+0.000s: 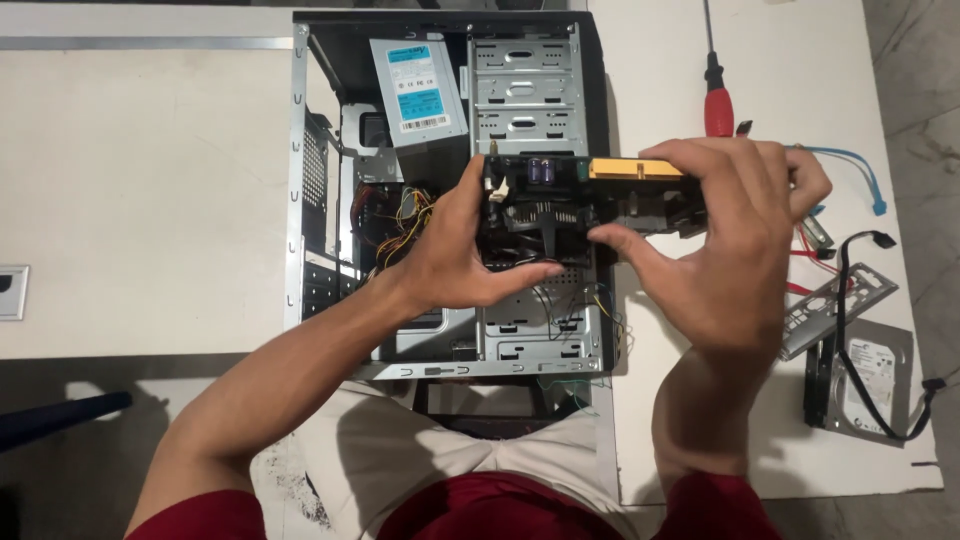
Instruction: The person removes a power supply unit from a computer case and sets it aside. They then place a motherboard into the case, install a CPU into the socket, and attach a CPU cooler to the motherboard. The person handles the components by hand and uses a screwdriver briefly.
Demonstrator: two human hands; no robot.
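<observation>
A big white table (130,200) fills most of the view, with a metal strip (140,43) near its far edge. The floor (925,60) on the right is grey. The light is soft and makes dark shadows below the table's near edge.

the case (296,200) is bare sheet metal, dull silver, with punched drive bays. the board (560,205) in the hands looks dark and matt, with a glossy yellow plastic slot (635,168) on it. the screwdriver (717,100) has a shiny red plastic handle. the desk (140,180) is smooth, matt white. the drive (868,380) is grey metal.
</observation>
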